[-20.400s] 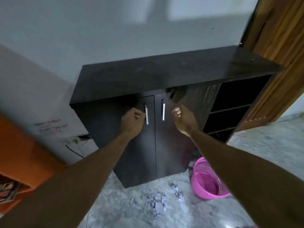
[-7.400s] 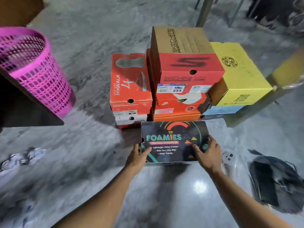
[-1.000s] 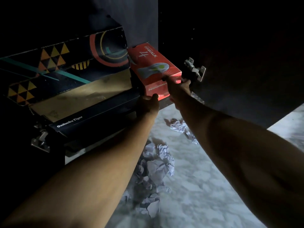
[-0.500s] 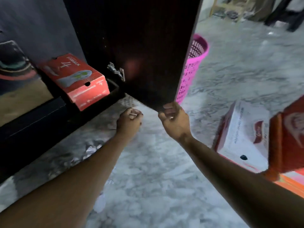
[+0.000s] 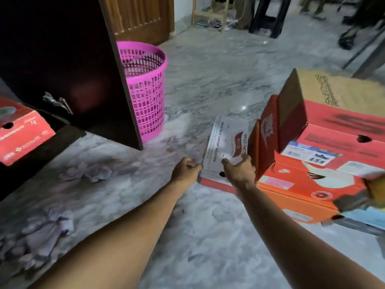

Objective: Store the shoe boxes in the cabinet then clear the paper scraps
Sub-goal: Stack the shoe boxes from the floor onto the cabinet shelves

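A white-lidded shoe box [image 5: 225,140] with a red base lies on the marble floor beside a stack of boxes. My left hand [image 5: 186,170] is at its near left corner with fingers loosely bent. My right hand [image 5: 239,170] hovers over its near end, fingers spread. Neither hand grips it. The stack holds a red and tan box [image 5: 333,126] on top of an orange box [image 5: 302,184]. A red shoe box [image 5: 20,132] sits inside the dark cabinet, whose door [image 5: 62,59] stands open. Crumpled paper scraps [image 5: 89,173] lie on the floor.
A pink mesh basket [image 5: 145,90] stands just behind the open door. More paper scraps [image 5: 41,232] are heaped at the lower left. A wooden door [image 5: 141,17] and furniture legs [image 5: 264,17] are at the back.
My view swung right from the cabinet to the box stack. Both hands, curled near the door's lower edge half a second ago, have reached out to the white-lidded box.
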